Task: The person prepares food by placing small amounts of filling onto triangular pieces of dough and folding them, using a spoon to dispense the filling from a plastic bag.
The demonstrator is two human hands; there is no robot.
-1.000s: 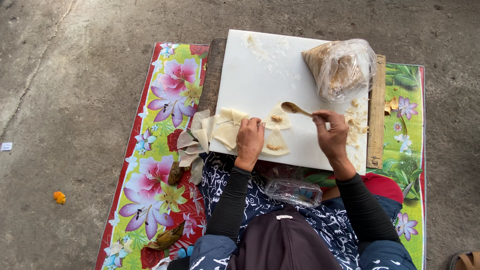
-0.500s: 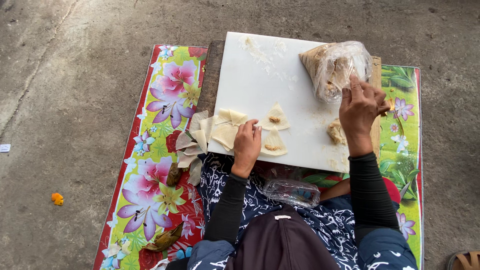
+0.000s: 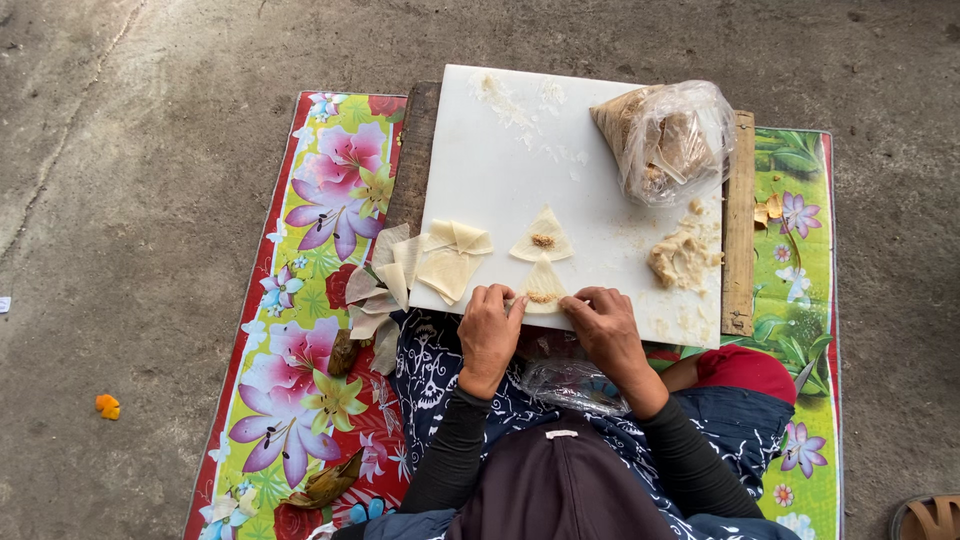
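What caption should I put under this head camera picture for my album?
Both hands, left hand and right hand, fold a filled triangular wrapper on a white board over a flowered mat.

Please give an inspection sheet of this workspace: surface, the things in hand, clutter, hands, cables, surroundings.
Surface: white board on a floral mat, with crumbs on it.
Things in hand: triangular wrapper with filling at the board's near edge; a second filled wrapper behind it.
Clutter: stack of wrappers, bag of filling, lump of filling, wrappers on the mat.
Hands: left hand and right hand both touch the near wrapper.
Cables: nothing seen.
Surroundings: concrete ground, orange scrap.
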